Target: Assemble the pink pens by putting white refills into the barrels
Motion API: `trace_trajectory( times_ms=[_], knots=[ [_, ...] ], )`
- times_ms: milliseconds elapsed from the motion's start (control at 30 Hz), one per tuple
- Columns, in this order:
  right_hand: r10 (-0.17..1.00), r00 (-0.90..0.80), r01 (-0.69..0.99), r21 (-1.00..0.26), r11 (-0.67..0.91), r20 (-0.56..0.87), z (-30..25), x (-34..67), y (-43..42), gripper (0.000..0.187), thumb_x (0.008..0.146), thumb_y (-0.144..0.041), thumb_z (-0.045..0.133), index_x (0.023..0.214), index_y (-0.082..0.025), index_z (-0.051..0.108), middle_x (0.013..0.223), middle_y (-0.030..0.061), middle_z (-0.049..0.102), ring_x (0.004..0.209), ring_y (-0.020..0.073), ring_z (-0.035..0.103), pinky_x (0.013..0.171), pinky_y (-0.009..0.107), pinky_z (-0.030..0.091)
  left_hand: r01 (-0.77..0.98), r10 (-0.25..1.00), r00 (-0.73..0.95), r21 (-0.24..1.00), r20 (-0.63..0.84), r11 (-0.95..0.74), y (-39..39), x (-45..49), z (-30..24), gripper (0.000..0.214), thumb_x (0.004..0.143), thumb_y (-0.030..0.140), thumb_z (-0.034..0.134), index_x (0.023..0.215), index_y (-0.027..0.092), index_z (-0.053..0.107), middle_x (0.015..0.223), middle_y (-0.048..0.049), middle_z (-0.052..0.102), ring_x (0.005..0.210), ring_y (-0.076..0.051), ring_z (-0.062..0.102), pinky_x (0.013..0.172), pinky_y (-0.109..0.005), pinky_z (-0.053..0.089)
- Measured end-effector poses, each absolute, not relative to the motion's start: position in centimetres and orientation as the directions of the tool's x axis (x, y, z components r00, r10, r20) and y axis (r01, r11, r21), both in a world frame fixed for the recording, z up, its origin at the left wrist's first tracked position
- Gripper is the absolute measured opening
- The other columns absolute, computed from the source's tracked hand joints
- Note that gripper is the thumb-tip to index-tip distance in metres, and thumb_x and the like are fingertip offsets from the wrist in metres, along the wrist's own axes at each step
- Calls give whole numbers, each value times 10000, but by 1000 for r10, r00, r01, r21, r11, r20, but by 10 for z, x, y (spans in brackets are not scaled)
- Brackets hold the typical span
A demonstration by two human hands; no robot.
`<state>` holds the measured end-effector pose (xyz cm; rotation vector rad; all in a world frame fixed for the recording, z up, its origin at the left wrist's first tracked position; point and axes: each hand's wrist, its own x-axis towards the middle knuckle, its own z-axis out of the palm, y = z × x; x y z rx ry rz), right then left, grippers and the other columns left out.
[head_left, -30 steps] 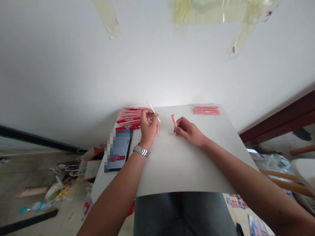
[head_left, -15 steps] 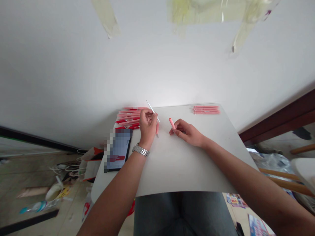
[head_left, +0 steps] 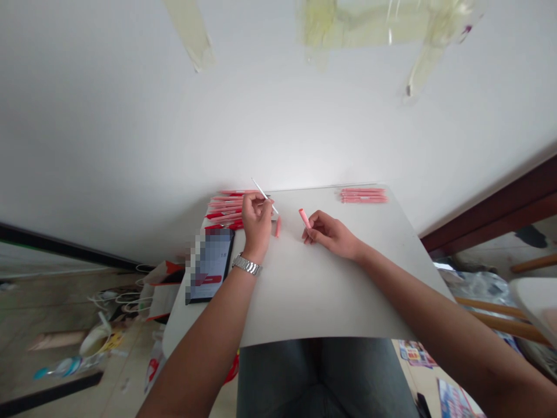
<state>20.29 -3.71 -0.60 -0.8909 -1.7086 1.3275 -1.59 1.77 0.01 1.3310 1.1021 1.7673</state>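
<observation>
My left hand (head_left: 256,223) pinches a thin white pen refill (head_left: 263,194), which slants up and to the left from its fingertips. My right hand (head_left: 327,233) is closed around a pink pen barrel (head_left: 304,218); its open upper end sticks out above the fingers. Between the two hands, nearer the left, a short pink pen part (head_left: 278,227) lies on the white table (head_left: 313,302). Several pink and red pens (head_left: 224,213) are piled just left of my left hand, which partly covers them.
A neat row of pink pens (head_left: 364,195) lies at the table's back right. A phone (head_left: 211,264) with a partly blurred screen rests by the left edge. The wall (head_left: 278,116) rises right behind the table. Bags and a bottle (head_left: 65,367) are on the floor at left.
My left hand has shifted slightly left with the refill, away from the short pink part on the table. The right hand keeps the barrel in nearly the same place.
</observation>
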Motion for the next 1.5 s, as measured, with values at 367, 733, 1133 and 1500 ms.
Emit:
trace_trajectory(
  times_ms=[367,733,1133,1500],
  knots=[
    [939,-232,427,-840,334,255,-5,216,-27,156,925,-384,636,959,-245,575,825,13,681,692,164,589,654,307,494,-297,971,-100,925,217,-237,10,0,0,291,859,412,811,1009,202,676,1075,-76,731,857,-120,707,817,-276,603],
    [945,-201,468,-822,323,257,-6,218,-25,137,921,-368,640,938,-244,585,820,5,670,689,163,579,655,307,472,-304,966,-47,917,256,-258,8,4,-5,302,875,437,814,1023,201,699,1065,-88,759,935,-148,733,904,-327,615],
    [943,-196,470,-818,331,270,-6,217,-25,151,925,-372,645,968,-229,621,838,9,694,700,153,593,664,293,476,-259,966,3,934,257,-247,6,2,-5,325,891,452,801,1055,189,703,1045,-95,776,953,-179,750,883,-325,614],
    [926,-218,424,-824,375,309,-4,215,-26,178,978,-401,610,1027,-231,628,854,32,748,755,176,672,687,292,506,-150,958,110,957,265,-247,2,1,-2,313,911,432,778,1113,193,774,1148,-90,769,1065,-208,742,889,-295,600]
  ],
)
